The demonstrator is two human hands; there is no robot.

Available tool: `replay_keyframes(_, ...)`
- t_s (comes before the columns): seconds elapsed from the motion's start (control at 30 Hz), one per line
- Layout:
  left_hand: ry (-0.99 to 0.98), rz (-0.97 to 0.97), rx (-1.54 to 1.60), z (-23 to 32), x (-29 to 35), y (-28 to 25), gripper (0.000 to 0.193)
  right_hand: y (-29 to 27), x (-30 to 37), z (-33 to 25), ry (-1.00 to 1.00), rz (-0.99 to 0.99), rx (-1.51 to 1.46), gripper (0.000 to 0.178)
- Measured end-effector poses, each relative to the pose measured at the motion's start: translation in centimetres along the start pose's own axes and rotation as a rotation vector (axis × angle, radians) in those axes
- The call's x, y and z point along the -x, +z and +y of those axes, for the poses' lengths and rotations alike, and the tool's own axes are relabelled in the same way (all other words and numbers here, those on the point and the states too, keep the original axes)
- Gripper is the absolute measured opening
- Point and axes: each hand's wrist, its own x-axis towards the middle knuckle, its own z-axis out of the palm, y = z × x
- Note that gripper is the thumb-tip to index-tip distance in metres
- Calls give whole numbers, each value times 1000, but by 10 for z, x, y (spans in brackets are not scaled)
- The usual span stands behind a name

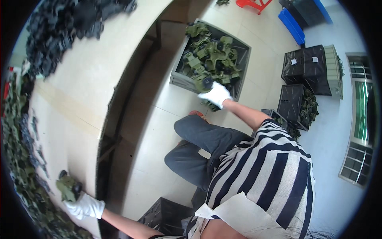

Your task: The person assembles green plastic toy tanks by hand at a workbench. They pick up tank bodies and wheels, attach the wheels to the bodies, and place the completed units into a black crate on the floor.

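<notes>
At the table's edge, lower left, my left hand (84, 206) in a white glove grips an olive-green plastic piece with dark round ends (68, 188), shaped like toy binoculars. It is just above the tabletop. My right hand (217, 95), also gloved in white, reaches to the near edge of a grey crate (184, 83) on the floor. Its fingers are closed on a similar green piece with a black round end (203, 82). Many such green pieces (215, 53) fill the crate in a loose heap. The gloved fingertips are partly hidden by the pieces.
On the pale table (75, 91) lie a heap of black parts (65, 30) and a long pile of green pieces (20, 159). Dark crates (292, 105) stand by the wall, a black crate (163, 215) beside me. A red stool (254, 4) and blue bin (291, 26) are farther off.
</notes>
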Motion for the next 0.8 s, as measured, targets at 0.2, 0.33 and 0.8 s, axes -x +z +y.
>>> replay_keyframes(0.2, 447, 231, 265, 53, -55, -103, 49, -143, -42, 50, 268, 424, 242, 72)
replay_keyframes(0.33, -170, -219, 1089, 36, -13, -128, 35, -146, -13, -21, -68, 27, 237, 68)
replay_keyframes(0.8, 698, -117, 387, 121, -92, -244, 45, -79, 206, -353, -423, -1874, -508, 90)
